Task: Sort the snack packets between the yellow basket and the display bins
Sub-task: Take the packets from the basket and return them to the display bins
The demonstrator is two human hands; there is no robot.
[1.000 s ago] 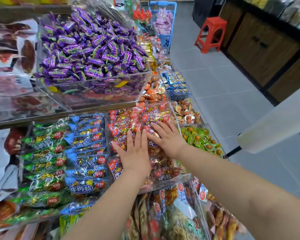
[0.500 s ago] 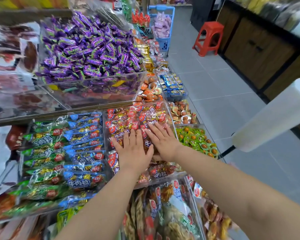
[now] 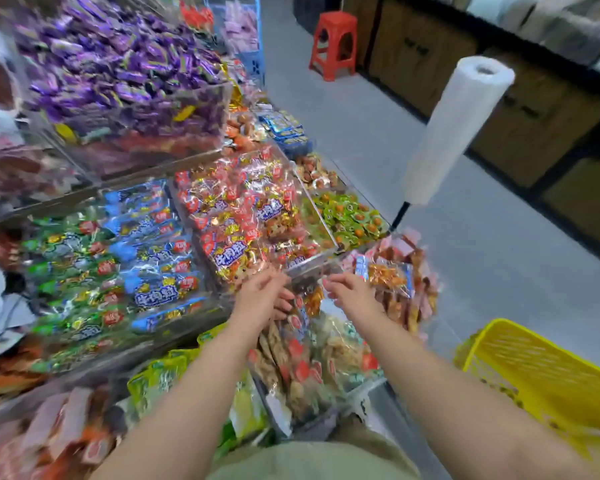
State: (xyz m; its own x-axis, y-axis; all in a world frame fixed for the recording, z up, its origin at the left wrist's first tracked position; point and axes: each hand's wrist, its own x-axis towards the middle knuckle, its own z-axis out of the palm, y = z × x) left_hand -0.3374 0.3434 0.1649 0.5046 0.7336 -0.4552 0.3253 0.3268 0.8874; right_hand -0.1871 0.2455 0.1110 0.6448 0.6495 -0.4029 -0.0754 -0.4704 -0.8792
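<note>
A clear display bin of red snack packets (image 3: 243,216) sits in the middle row, with blue packets (image 3: 146,237) and green packets (image 3: 66,271) in bins to its left. My left hand (image 3: 264,296) and my right hand (image 3: 350,292) hover side by side at that bin's front edge, above a lower bin of mixed packets (image 3: 312,362). Both hands have loosely curled, parted fingers and nothing visible in them. The yellow basket (image 3: 534,368) stands on the floor at the lower right. The picture is motion-blurred.
A heap of purple candies (image 3: 118,64) fills the upper bin. Small green-and-orange packets (image 3: 347,216) lie right of the red ones. A white roll of bags (image 3: 458,126) juts out on a stand. A red stool (image 3: 333,43) stands down the grey-tiled aisle.
Both hands have lifted off the red packets and drawn back toward me to the bin's front edge. The view has tilted down and right, bringing the yellow basket into sight.
</note>
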